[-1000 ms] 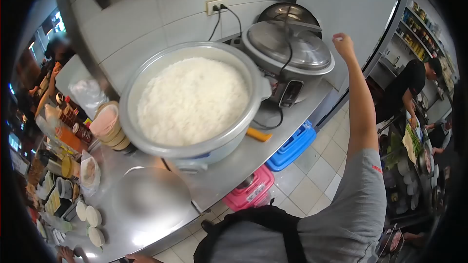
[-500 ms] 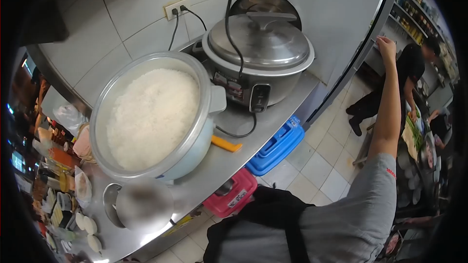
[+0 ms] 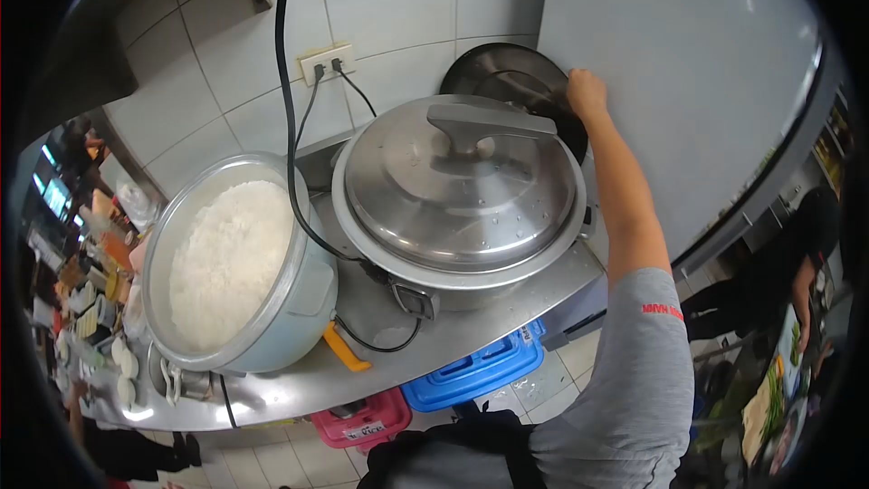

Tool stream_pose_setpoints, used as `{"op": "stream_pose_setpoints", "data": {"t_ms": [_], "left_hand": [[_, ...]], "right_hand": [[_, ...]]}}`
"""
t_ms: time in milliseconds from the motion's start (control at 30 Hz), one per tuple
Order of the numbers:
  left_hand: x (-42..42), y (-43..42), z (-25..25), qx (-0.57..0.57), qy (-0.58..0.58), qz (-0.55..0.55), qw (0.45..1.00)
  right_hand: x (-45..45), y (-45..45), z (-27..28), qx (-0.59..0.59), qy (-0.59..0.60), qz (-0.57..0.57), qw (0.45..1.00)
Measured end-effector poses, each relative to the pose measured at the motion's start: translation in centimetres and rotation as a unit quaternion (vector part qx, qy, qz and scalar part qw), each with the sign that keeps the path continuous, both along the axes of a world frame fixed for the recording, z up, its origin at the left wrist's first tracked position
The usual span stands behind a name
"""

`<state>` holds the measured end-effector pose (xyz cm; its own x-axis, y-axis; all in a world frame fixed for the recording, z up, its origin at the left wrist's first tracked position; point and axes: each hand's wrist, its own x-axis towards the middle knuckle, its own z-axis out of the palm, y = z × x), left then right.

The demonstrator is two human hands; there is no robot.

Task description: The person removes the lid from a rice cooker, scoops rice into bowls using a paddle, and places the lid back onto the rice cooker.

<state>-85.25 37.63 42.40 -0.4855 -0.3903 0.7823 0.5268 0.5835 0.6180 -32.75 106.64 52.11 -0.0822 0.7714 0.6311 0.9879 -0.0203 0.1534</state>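
My right hand point(image 3: 587, 92) is closed at the right rim of a dark round lid point(image 3: 507, 72), which leans against the tiled wall behind the cooker; my fingertips are partly hidden. In front of it stands a large rice cooker point(image 3: 462, 285) with its steel lid point(image 3: 471, 190) on, wet with drops. To the left is an open pale-blue pot point(image 3: 303, 317) heaped with white rice point(image 3: 231, 263). My left hand is out of view.
A black cord point(image 3: 288, 127) hangs across the cooker and pot. An orange handle point(image 3: 346, 349) sticks out by the pot. Blue point(image 3: 475, 367) and pink lidded bins point(image 3: 367, 418) sit below the steel counter edge. A grey panel point(image 3: 670, 81) rises at right; a co-worker point(image 3: 769, 281) stands beyond.
My right hand has come from out at the right, in front of the walkway, to the dark lid behind the cooker. My view has shifted right toward the cooker.
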Motion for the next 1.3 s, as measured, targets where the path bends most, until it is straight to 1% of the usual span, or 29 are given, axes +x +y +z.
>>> {"op": "stream_pose_setpoints", "data": {"t_ms": [33, 100, 133, 167, 200, 267, 333, 367, 400, 433, 467, 533, 567, 633, 667, 733, 800, 867, 900, 933, 967, 1000, 1033, 1100, 1133, 1200, 1233, 1267, 1300], "left_hand": [[0.9, -0.1, 0.4, -0.003, 0.003, 0.012, 1.000], [1.6, -0.6, 0.6, -0.009, -0.001, -0.059, 0.998], [1.7, -0.8, 0.3, -0.008, -0.006, -0.096, 0.995], [1.9, -1.1, -0.1, -0.005, -0.013, -0.133, 0.991], [2.0, -1.4, -0.6, -0.002, -0.020, -0.170, 0.985], [2.2, -2.4, -1.8, -0.024, -0.045, -0.165, 0.985], [3.2, -3.0, -2.4, -0.028, -0.085, -0.174, 0.981], [4.1, -2.7, -2.2, -0.035, -0.103, -0.170, 0.979], [5.1, -2.3, -1.9, -0.043, -0.101, -0.187, 0.976], [5.4, -2.3, -1.9, -0.039, -0.102, -0.177, 0.978], [5.8, -2.3, -2.0, -0.034, -0.114, -0.190, 0.975], [6.9, -1.3, -1.7, -0.010, -0.145, -0.215, 0.966], [7.5, -0.3, -1.5, -0.005, -0.148, -0.209, 0.967], [8.1, 1.7, -0.4, -0.042, -0.186, -0.261, 0.946], [9.0, 3.5, 1.0, -0.038, -0.211, -0.301, 0.929], [9.0, 6.4, 2.1, -0.039, -0.186, -0.393, 0.900], [11.0, 10.9, 5.3, -0.028, -0.187, -0.485, 0.854], [13.7, 16.0, 9.0, -0.100, -0.123, -0.606, 0.780], [14.5, 18.2, 10.3, -0.207, -0.041, -0.600, 0.772], [15.9, 21.0, 12.2, -0.232, -0.007, -0.652, 0.722], [17.4, 23.4, 13.8, -0.231, -0.001, -0.694, 0.681], [18.7, 25.8, 14.8, -0.215, -0.001, -0.728, 0.651], [19.5, 28.3, 16.0, -0.229, 0.019, -0.758, 0.610], [21.3, 32.6, 17.1, -0.203, 0.027, -0.774, 0.599], [21.9, 34.9, 17.4, -0.191, 0.015, -0.782, 0.593], [22.6, 39.0, 18.2, -0.185, -0.027, -0.783, 0.593], [22.9, 41.0, 18.5, -0.190, -0.059, -0.777, 0.597], [23.4, 44.1, 17.2, -0.163, 0.039, -0.725, 0.668], [23.9, 45.7, 17.5, -0.155, -0.024, -0.754, 0.638]], "right_hand": [[-0.2, 0.4, 0.1, -0.003, 0.003, 0.012, 1.000], [-0.4, 0.5, 0.6, -0.006, -0.004, 0.019, 1.000], [-0.6, 0.9, 0.4, 0.024, 0.008, 0.023, 0.999], [-0.5, 1.6, 0.3, 0.026, 0.006, 0.033, 0.999], [-0.2, 2.5, 0.0, 0.020, -0.023, 0.035, 0.999], [0.3, 4.3, -0.7, 0.019, -0.052, 0.046, 0.997], [0.3, 5.2, -1.0, 0.046, 0.010, 0.028, 0.999], [0.3, 5.4, -0.7, 0.051, 0.008, 0.040, 0.998], [0.2, 5.0, -0.3, 0.042, -0.022, 0.047, 0.998], [-0.2, 4.5, 0.0, 0.034, -0.052, 0.052, 0.997], [-1.0, 4.1, 0.1, 0.037, -0.053, 0.061, 0.996], [-2.7, 3.3, 0.8, 0.106, -0.050, 0.133, 0.984], [-3.7, 3.3, 1.6, 0.108, -0.053, 0.141, 0.983], [-5.2, 3.1, 2.6, 0.145, -0.082, 0.214, 0.962], [-5.6, 3.0, 3.3, 0.141, -0.082, 0.217, 0.963], [-5.8, 2.5, 5.7, 0.196, -0.080, 0.250, 0.945], [-5.5, 0.6, 8.8, 0.255, -0.057, 0.257, 0.930], [-4.2, -0.7, 11.4, 0.288, -0.034, 0.231, 0.929], [-3.7, -2.3, 12.7, 0.322, -0.019, 0.252, 0.913], [-3.1, -4.1, 14.1, 0.358, -0.005, 0.273, 0.893], [-2.8, -6.1, 15.2, 0.377, 0.002, 0.262, 0.888], [-2.5, -8.2, 16.0, 0.398, 0.010, 0.252, 0.882], [-1.6, -9.8, 16.8, 0.411, -0.006, 0.267, 0.872], [0.7, -13.1, 18.1, 0.424, -0.036, 0.294, 0.856], [2.1, -14.7, 18.6, 0.424, -0.049, 0.309, 0.850], [7.7, -15.0, 19.1, 0.459, -0.103, 0.336, 0.816], [13.0, -13.8, 19.7, 0.467, -0.197, 0.340, 0.792], [16.7, -14.2, 19.6, 0.455, -0.169, 0.297, 0.822], [20.6, -15.2, 19.8, 0.452, -0.197, 0.262, 0.830]]}}
